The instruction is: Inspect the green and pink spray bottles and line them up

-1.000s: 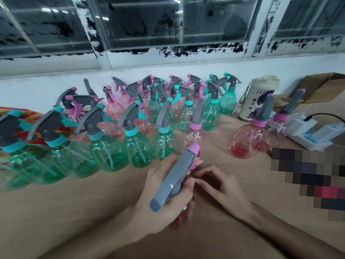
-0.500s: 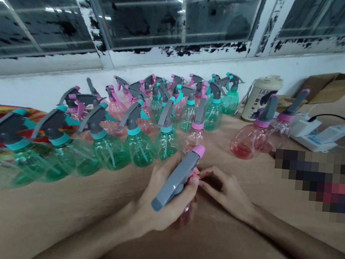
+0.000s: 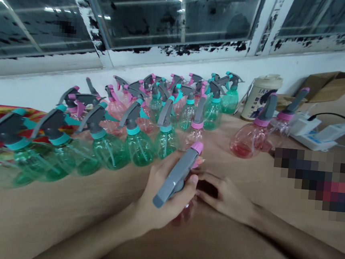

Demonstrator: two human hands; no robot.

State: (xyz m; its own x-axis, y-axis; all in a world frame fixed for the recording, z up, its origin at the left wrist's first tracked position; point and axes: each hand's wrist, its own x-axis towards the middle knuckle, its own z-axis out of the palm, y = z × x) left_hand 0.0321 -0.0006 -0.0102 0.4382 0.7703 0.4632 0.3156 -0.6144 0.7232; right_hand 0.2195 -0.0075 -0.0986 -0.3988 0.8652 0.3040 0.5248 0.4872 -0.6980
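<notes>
My left hand [image 3: 157,202] is wrapped round the neck of a spray bottle [image 3: 177,174] with a grey sprayer head and a pink nozzle. Pink liquid shows in its clear body below my fingers, though most of the body is hidden. The nozzle points away from me, up and to the right. From the right, the curved fingers of my right hand [image 3: 231,197] reach the side of the same bottle, low under the nozzle. Their tips are partly hidden there. Just beyond the nozzle stands another pink-collared spray bottle [image 3: 195,136].
Green spray bottles [image 3: 140,147] line the left and middle of the table [image 3: 93,207], with pink ones behind. Two pink bottles [image 3: 248,141] stand at right, near a cream tumbler [image 3: 257,102], a power strip [image 3: 313,138] with cables and an open cardboard box [image 3: 330,89].
My right fingers have moved down from beside the nozzle and trigger to the bottle's side. My left hand has barely shifted and keeps its hold on the bottle.
</notes>
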